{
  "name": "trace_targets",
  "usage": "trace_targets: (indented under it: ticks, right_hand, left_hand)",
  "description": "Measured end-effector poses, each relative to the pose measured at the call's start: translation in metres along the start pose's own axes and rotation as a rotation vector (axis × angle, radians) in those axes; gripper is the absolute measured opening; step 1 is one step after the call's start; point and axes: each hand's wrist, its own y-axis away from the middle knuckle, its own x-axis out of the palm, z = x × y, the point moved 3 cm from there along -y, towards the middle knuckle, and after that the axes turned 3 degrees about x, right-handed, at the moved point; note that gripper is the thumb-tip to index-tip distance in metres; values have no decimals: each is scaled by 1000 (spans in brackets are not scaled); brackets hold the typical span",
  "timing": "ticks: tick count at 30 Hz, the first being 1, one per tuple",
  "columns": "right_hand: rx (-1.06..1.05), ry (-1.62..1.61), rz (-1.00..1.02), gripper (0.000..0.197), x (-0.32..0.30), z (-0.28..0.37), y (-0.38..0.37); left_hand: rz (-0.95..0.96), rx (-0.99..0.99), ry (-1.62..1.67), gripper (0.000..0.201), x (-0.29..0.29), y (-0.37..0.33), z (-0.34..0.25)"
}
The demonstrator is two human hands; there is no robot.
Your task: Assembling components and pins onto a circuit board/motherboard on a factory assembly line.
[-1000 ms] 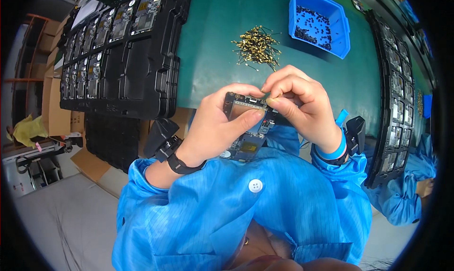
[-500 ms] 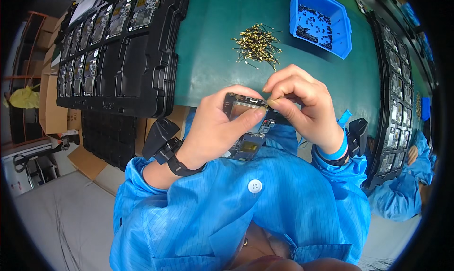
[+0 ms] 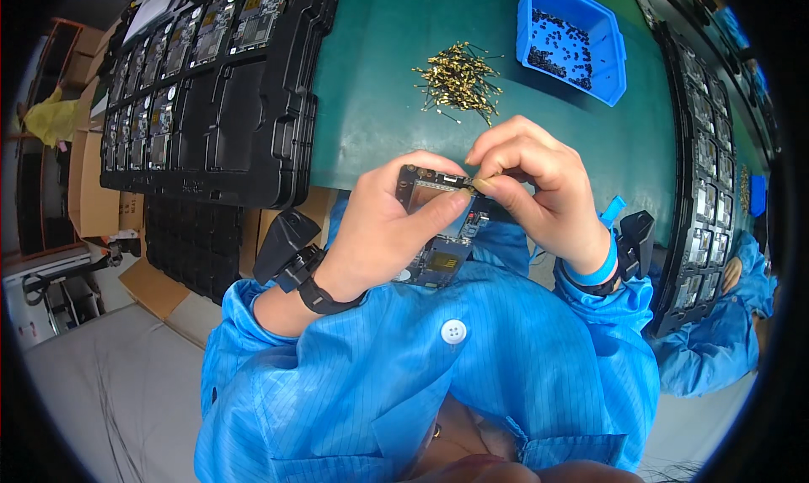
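Observation:
My left hand (image 3: 379,226) is closed around a phone-sized circuit board assembly (image 3: 443,262), tilted in front of my chest with the thumb lying across its face. At the board's upper right corner, my right hand (image 3: 543,188) pinches with thumb and forefinger. Whatever sits between those fingertips is hidden or too small to name. Beyond my hands, a loose pile of short black leads with gold-coloured ends (image 3: 459,80) lies on the green tabletop (image 3: 371,104).
A blue bin (image 3: 618,66) holding many small black parts (image 3: 560,49) stands at the far right. Black trays of boards line the left (image 3: 200,122) and right (image 3: 678,268) sides. Another person's sleeve (image 3: 708,356) shows at right. A cardboard box (image 3: 97,201) is at left.
The board and both hands have shifted only very slightly, with the same grip. At right, the other person's arm has moved a little; the yellow item at far left has shifted rightward.

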Motion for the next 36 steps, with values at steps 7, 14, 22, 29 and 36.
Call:
trace_targets:
  ticks: [7,14,22,29,36]
  right_hand:
    - [-24,52,-27,13,2,1,0]
    - [-57,88,-43,6,3,3,0]
    - [-98,189,-66,15,2,6,1]
    - [-109,200,-63,15,2,7,1]
    - [-109,174,-44,17,0,9,-1]
  left_hand:
    - [-6,-21,45,23,0,1,2]
    - [-7,2,21,22,0,2,-2]
    - [-20,9,4,21,2,4,-5]
    - [-28,84,-47,18,3,4,-7]
    - [-38,73,-31,19,3,5,-8]
